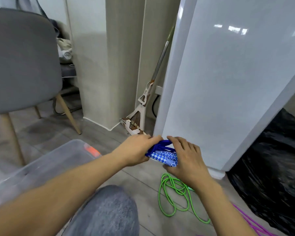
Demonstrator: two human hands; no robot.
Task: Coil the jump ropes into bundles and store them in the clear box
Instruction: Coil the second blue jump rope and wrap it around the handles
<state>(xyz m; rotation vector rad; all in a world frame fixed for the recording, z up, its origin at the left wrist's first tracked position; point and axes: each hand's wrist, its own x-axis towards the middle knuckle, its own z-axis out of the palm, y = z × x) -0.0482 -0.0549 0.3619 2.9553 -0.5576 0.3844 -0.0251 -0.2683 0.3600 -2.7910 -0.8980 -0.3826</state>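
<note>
Both hands, left [136, 149] and right [186, 157], clamp my blue rope bundle [163, 153], keeping coils tight. Clear box [46, 165] waits alongside.

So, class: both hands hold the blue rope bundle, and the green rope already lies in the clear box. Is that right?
Not quite. The head view shows the green rope loose on the floor, outside the clear box. Both the left hand and right hand do hold the blue rope.
</note>
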